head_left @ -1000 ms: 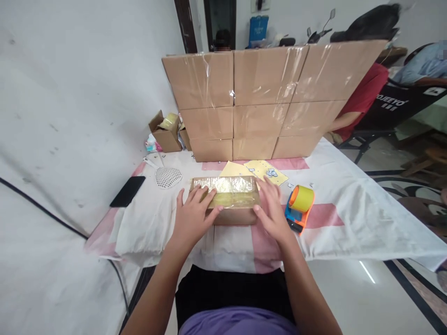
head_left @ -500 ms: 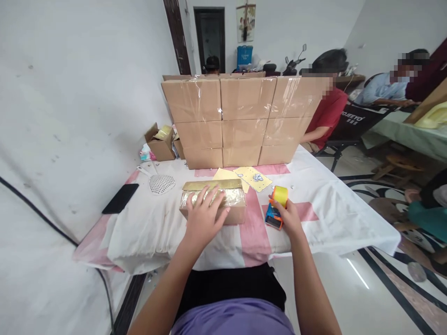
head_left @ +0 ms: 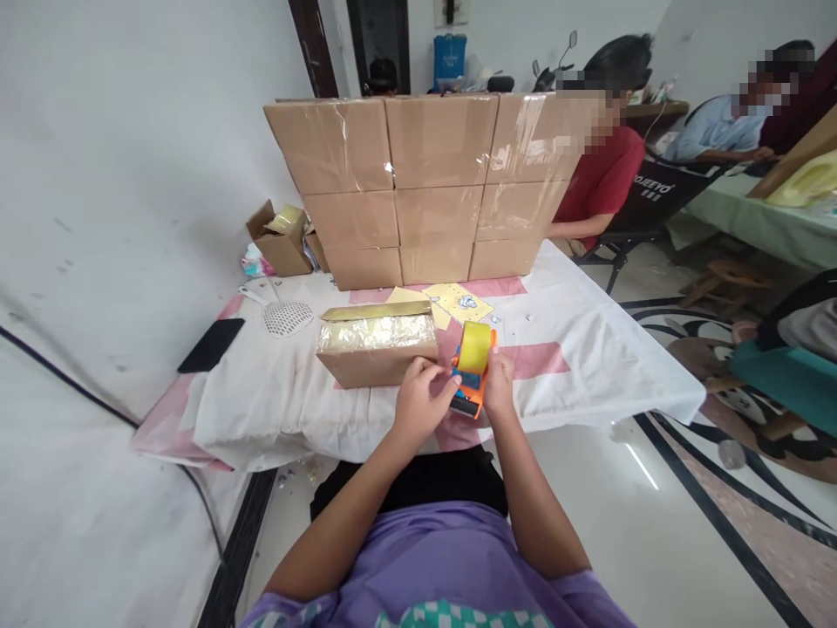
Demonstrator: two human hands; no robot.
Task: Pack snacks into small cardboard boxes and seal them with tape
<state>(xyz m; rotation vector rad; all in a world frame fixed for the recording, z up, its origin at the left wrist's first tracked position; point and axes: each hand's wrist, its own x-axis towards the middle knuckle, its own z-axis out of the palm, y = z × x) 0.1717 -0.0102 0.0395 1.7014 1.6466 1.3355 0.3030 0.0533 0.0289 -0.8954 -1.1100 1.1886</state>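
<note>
My right hand [head_left: 499,385] grips an orange and blue tape dispenser [head_left: 472,371] that carries a yellow tape roll, lifted just above the table's near edge. My left hand [head_left: 422,406] is closed in a pinch at the dispenser's front end, fingers touching it. Just left of both hands lies a small cardboard box [head_left: 377,350] with a shiny taped top, on the white and pink cloth. Neither hand touches the box.
A wall of stacked taped cartons [head_left: 432,187] stands at the table's [head_left: 588,366] far side. A black phone [head_left: 210,344], a mesh skimmer [head_left: 285,317], an open small carton [head_left: 278,240] and yellow sheets [head_left: 458,302] lie about. A person in red [head_left: 605,179] sits behind; others sit at right.
My right hand took the tape dispenser from the cloth and brought it toward me. My left hand left the box's top and came to the dispenser's front.
</note>
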